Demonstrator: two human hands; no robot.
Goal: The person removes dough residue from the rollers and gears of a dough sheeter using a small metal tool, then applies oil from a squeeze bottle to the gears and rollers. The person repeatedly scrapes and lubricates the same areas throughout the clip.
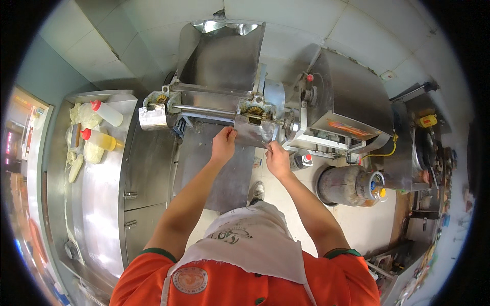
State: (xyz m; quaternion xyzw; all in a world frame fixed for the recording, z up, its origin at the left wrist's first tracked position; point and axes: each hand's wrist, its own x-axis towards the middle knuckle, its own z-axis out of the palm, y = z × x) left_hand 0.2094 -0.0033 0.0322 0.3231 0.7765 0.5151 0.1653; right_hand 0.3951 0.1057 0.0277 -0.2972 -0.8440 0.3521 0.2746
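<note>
A metal cover plate [254,132] hangs at the front of a dough roller machine [214,101], below its exposed gears [252,111]. My left hand [223,144] has its fingers closed on the plate's left edge. At the plate's lower right corner, my right hand [277,158] pinches the edge between thumb and fingers. Another curved metal cover [154,118] sits under the gears at the machine's left end. A steel rod runs across between the two gear sets. Above them rises a wide sheet-metal hopper [226,57].
Left stands a steel counter [101,199] with squeeze bottles [101,140] and dough under plastic [93,151]. A boxy steel machine [352,95] is at right, above a gas cylinder [340,185]. A red-capped bottle [299,160] stands on the floor, near a low steel surface [214,172].
</note>
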